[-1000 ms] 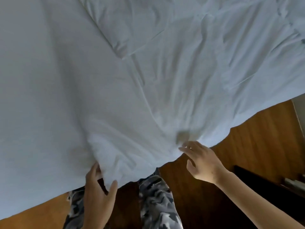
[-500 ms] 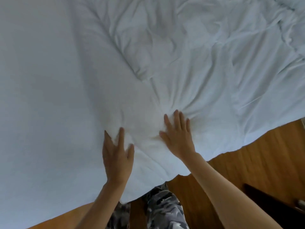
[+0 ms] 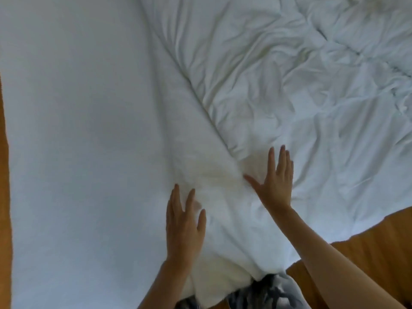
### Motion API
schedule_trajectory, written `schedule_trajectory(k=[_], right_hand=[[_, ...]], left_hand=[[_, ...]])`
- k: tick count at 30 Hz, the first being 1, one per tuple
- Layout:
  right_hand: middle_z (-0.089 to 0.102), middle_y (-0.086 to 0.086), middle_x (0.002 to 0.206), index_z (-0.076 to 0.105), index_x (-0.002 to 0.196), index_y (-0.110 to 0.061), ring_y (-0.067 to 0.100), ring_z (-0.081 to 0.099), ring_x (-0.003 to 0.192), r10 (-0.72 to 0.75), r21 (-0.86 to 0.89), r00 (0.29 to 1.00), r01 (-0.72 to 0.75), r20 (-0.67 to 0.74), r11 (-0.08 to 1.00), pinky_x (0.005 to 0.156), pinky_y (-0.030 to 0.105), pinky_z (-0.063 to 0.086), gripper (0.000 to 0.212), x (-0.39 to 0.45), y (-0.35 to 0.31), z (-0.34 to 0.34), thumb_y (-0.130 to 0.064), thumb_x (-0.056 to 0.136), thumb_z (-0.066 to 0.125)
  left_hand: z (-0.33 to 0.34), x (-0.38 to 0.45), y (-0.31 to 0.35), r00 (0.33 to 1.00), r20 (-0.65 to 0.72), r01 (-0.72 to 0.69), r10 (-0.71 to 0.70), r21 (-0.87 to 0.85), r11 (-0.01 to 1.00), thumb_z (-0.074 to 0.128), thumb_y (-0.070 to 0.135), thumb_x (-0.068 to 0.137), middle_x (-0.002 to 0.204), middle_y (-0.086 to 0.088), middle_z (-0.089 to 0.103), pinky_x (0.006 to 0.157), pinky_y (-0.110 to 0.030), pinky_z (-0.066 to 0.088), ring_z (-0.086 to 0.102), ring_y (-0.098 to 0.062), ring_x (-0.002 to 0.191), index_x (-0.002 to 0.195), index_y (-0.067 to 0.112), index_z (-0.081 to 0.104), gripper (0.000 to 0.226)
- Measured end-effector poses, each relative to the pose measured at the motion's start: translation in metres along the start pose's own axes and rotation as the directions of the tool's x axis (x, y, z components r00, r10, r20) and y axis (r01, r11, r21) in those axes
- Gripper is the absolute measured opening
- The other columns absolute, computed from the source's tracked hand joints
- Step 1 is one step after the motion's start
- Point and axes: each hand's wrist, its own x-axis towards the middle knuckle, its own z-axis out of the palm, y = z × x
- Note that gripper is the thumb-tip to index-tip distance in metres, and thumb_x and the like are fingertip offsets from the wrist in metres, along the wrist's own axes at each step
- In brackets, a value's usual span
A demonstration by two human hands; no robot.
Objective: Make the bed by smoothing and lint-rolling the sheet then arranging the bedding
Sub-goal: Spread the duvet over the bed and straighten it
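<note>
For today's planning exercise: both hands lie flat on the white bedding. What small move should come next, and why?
Probably sweep the right hand outward across the wrinkled sheet: creases fan out there, while the fabric by the left hand looks smooth.

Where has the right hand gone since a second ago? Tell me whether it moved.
Yes. The right hand moved from the sheet's hanging edge by the floor up onto the bed, now pressing flat.
</note>
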Motion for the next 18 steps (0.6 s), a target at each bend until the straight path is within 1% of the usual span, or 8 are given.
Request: schedule_trajectory(k=[2,5,7,10,13,14,16,18], right_hand=[[0.022,0.033,0.151,0.016,0.149,-0.010,0.046,0.021,0.141,-0.130,-0.068,0.991,0.128,-0.040,0.990,0.115,0.055,0.017,0.095,0.049,0.001,0.010,-0.067,0.081,0.050],[0.023,0.037,0.149,0.019,0.147,-0.008,0.053,0.020,0.139,-0.318,-0.151,0.946,0.307,-0.061,0.940,0.113,0.062,0.016,0.076,0.125,0.005,0.019,-0.049,0.089,0.047],[0.025,0.036,0.149,0.021,0.146,-0.010,0.052,0.023,0.138,-0.427,-0.199,0.904,0.417,-0.009,0.887,0.112,0.062,0.019,0.071,0.163,0.014,0.024,-0.040,0.088,0.047],[0.042,0.028,0.140,0.022,0.147,-0.012,0.044,0.041,0.130,-0.508,-0.201,0.859,0.511,0.068,0.836,0.110,0.053,0.030,0.085,0.206,0.032,0.038,-0.027,0.076,0.066],[0.063,0.014,0.102,0.029,0.145,-0.010,0.032,0.062,0.087,-0.513,-0.112,0.857,0.514,0.042,0.850,0.080,0.043,0.051,0.083,0.244,0.037,0.043,-0.010,0.070,0.065],[0.062,0.012,0.090,0.034,0.144,-0.009,0.029,0.061,0.074,-0.524,-0.079,0.850,0.527,0.048,0.846,0.068,0.040,0.052,0.082,0.255,0.038,0.044,-0.008,0.068,0.065],[0.059,0.009,0.076,0.039,0.142,-0.012,0.026,0.056,0.056,-0.575,-0.041,0.815,0.578,0.072,0.815,0.050,0.034,0.047,0.082,0.271,0.041,0.048,-0.007,0.064,0.065],[0.056,0.007,0.071,0.042,0.140,-0.018,0.023,0.052,0.047,-0.633,-0.039,0.768,0.638,0.098,0.769,0.042,0.029,0.040,0.079,0.277,0.043,0.043,-0.009,0.065,0.065]], left_hand=[[0.000,0.039,-0.001,0.999,-0.049,-0.024,0.023,-0.019,1.000,0.049,0.036,0.095,0.155,-0.018,0.028,0.103,-0.044,0.044,0.039,-0.037,0.136,0.144,0.018,0.034,0.054],[0.007,0.107,0.015,0.995,-0.075,-0.065,0.060,-0.059,0.996,0.043,0.037,0.097,0.158,-0.011,0.025,0.103,-0.036,0.040,0.034,-0.028,0.140,0.149,0.018,0.025,0.059],[0.018,0.154,0.037,0.996,-0.087,0.013,-0.024,-0.127,0.992,0.047,0.040,0.095,0.159,-0.006,0.024,0.110,-0.036,0.034,0.030,-0.023,0.143,0.153,0.020,0.017,0.067],[0.039,0.235,0.076,0.976,-0.007,0.202,-0.219,-0.359,0.911,0.065,0.036,0.089,0.160,0.002,0.019,0.113,-0.032,0.030,0.028,-0.011,0.142,0.155,0.025,0.003,0.091],[0.058,0.312,0.106,0.938,0.010,0.291,-0.347,-0.570,0.769,0.075,0.025,0.082,0.159,0.008,0.018,0.109,-0.023,0.035,0.032,-0.005,0.138,0.154,0.028,-0.003,0.106],[0.064,0.327,0.111,0.920,-0.006,0.316,-0.391,-0.579,0.752,0.075,0.018,0.080,0.156,0.010,0.022,0.101,-0.015,0.038,0.038,0.004,0.130,0.155,0.027,-0.002,0.107],[0.074,0.343,0.116,0.880,-0.052,0.357,-0.472,-0.583,0.730,0.071,0.006,0.080,0.139,0.015,0.034,0.076,0.000,0.039,0.044,0.029,0.093,0.155,0.026,0.003,0.104],[0.073,0.344,0.124,0.849,-0.059,0.395,-0.525,-0.590,0.704,0.067,-0.001,0.079,0.136,0.016,0.037,0.068,0.002,0.039,0.048,0.025,0.081,0.155,0.028,0.009,0.100]])
